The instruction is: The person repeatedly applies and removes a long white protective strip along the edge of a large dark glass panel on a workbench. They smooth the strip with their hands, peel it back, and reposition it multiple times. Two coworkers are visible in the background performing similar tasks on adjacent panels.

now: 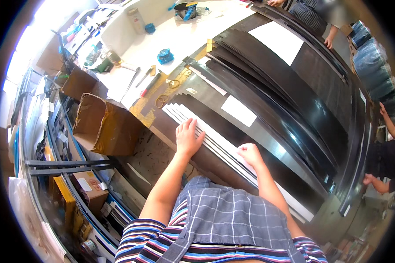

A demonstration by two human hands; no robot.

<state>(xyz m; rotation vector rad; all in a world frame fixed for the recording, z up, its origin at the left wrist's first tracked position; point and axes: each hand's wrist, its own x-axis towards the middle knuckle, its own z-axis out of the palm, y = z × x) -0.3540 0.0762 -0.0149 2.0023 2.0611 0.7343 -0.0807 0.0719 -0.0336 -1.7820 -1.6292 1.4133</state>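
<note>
Several long white strips (219, 145) lie side by side in a stepped stack along the near edge of the dark table. Across their left part rests my left hand (188, 138), fingers stretched out flat on the strips. Farther right, my right hand (250, 155) is closed, its curled fingers against the top strips; what they hold, if anything, is hidden. Just beyond the strips lie dark glossy sheets (267, 144) with a white paper label (238, 111) on them.
Stacked dark panels (285, 87) fill the table's far side. Tape rolls (161, 101), a red-ended marker (150, 85) and a blue-wrapped lump (165, 56) lie at the left end. An open cardboard box (102, 125) stands below. Other people's hands (328, 42) show at the far right.
</note>
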